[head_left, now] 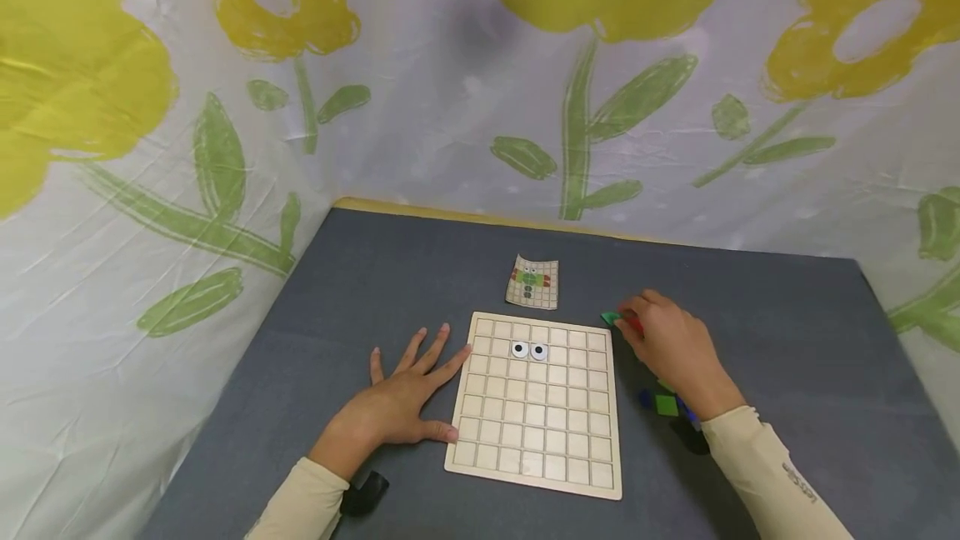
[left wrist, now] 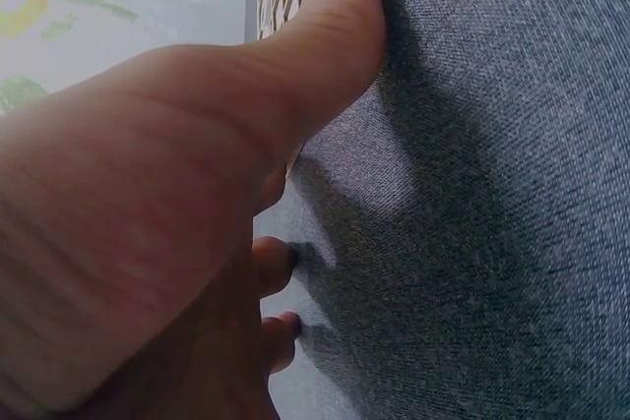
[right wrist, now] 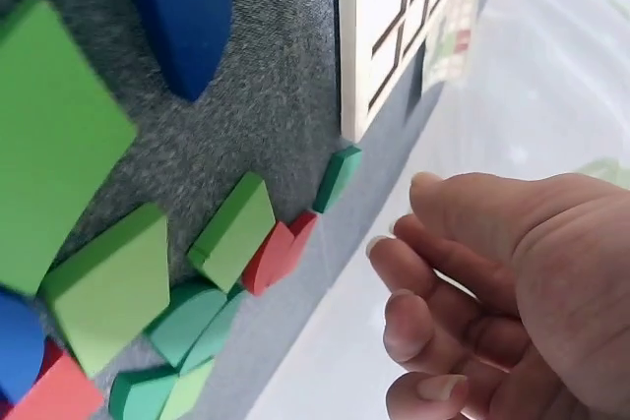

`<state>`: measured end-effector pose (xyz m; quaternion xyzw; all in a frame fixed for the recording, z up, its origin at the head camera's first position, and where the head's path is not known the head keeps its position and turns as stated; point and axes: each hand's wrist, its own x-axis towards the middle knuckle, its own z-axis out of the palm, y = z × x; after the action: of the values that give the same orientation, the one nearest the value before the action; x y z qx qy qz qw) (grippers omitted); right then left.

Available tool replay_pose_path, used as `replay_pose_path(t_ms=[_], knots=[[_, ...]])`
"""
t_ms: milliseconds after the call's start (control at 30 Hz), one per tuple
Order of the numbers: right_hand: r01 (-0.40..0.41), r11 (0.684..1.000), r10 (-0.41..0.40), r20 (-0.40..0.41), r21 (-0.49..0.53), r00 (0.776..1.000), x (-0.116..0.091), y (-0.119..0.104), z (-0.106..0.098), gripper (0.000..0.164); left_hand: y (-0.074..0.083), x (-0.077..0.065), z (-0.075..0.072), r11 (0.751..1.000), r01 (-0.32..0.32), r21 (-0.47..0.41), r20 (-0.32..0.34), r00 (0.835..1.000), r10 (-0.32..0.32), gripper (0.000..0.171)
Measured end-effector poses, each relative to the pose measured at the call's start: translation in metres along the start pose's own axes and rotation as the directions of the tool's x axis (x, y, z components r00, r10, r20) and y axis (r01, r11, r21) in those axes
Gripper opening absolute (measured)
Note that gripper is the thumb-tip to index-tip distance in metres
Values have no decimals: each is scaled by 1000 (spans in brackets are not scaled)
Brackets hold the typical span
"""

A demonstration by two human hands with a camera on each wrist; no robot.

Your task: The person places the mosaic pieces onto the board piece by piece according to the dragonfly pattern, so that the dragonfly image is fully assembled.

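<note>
A wooden grid board [head_left: 534, 415] lies on the dark table, with two round eye pieces [head_left: 528, 351] in its upper cells. Spread flat at its left side is my left hand [head_left: 397, 407], thumb and forefinger touching the edge. My right hand [head_left: 678, 348] hovers beyond the board's upper right corner, near a dark green piece [head_left: 610, 318]. In the right wrist view, its fingers [right wrist: 409, 327] are loosely bent with nothing between them. Red pieces [right wrist: 280, 258], a light green piece [right wrist: 234, 231] and a blue rounded piece [right wrist: 184, 22] lie beside the board.
Behind the board stands a small picture card [head_left: 532, 283] showing a coloured figure on a grid. More loose pieces, among them a green square [head_left: 666, 405], lie under the right forearm. A flower-printed curtain [head_left: 450, 107] hangs along the table's back.
</note>
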<state>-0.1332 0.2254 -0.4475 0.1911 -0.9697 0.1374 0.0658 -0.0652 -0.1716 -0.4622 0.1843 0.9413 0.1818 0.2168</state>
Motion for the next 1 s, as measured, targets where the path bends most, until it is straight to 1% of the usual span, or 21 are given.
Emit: replay_pose_path(t_ms=[333, 467, 600, 733, 1000], knots=[[11, 1000, -11, 83, -5, 996, 12, 4, 8, 27, 1, -1, -1, 1000, 6, -6, -1, 1000, -6, 114], [12, 1000, -11, 100, -8, 995, 14, 5, 11, 28, 0, -1, -1, 1000, 2, -11, 5, 1000, -2, 113], [-4, 1000, 5, 115, -3, 993, 14, 7, 13, 30, 1, 0, -1, 1000, -3, -18, 15, 1000, 3, 113], [-13, 1000, 12, 137, 11, 991, 16, 9, 16, 28, 2, 0, -1, 1000, -4, -24, 23, 1000, 5, 112], [-37, 997, 26, 179, 62, 984, 23, 12, 16, 25, 1, 0, 0, 1000, -4, -28, 5, 1000, 5, 113]])
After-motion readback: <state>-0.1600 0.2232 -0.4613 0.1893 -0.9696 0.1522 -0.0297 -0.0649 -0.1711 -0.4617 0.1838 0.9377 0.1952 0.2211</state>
